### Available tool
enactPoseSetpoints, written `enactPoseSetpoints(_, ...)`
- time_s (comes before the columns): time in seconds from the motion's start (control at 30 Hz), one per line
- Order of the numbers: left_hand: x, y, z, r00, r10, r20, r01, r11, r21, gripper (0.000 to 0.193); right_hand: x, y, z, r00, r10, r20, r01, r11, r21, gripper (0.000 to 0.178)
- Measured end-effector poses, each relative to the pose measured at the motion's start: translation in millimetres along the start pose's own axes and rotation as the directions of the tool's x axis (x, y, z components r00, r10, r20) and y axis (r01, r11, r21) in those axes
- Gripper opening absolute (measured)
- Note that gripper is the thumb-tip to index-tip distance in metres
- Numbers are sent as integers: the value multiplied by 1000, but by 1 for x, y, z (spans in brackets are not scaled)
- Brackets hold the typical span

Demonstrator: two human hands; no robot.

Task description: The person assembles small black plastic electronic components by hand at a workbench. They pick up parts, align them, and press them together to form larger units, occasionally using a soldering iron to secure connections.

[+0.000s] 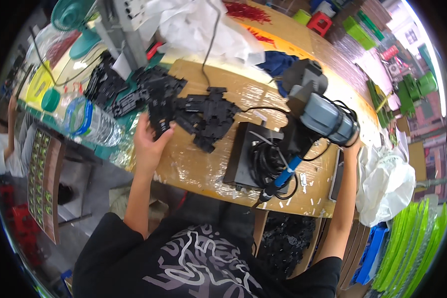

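Note:
My left hand [148,144] is closed round the lower end of a black plastic piece [161,113], thumb on its right side. That piece stands over a pile of similar black plastic parts [211,114] spread on the brown work board [184,169]. Over at the right, my right hand [351,141] is against the near end of a grey rounded housing [328,118] with a black cord round it. Its fingers are mostly hidden there. A blue-handled soldering iron [287,171] slants in front, beside a black box [241,151] with coiled cable.
A water bottle [92,121] stands left of my left hand, near a small green fan [74,22]. White plastic sheeting [198,30] lies at the back. A white bag [385,184] hangs beside my right forearm. Below the board, an open drawer [288,241] holds black parts.

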State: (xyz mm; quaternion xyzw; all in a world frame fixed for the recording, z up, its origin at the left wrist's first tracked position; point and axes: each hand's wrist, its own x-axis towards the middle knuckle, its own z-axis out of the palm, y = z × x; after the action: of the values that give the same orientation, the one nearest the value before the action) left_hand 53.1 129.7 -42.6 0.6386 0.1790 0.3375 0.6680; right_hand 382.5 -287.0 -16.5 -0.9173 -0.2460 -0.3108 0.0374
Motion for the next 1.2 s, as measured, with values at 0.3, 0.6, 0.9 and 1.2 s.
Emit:
enactPoseSetpoints(0.3,4,-6,9,998,62,-25,-59,992,112,37,12,43,25,921,147,360,-146,989,-30,21)
enactPoseSetpoints(0.6,6,0,7,986,49,-160,-18,983,184,20,25,30,43,933,3,359,57,986,-156,7)
enactPoseSetpoints(0.9,4,3,11,990,-7,-140,24,992,123,19,14,30,11,960,-3,281,14,999,-40,7)
enactPoseSetpoints(1.2,-77,118,40,836,385,391,39,669,-742,23,-77,-61,-90,981,182,63,-185,800,571,8)
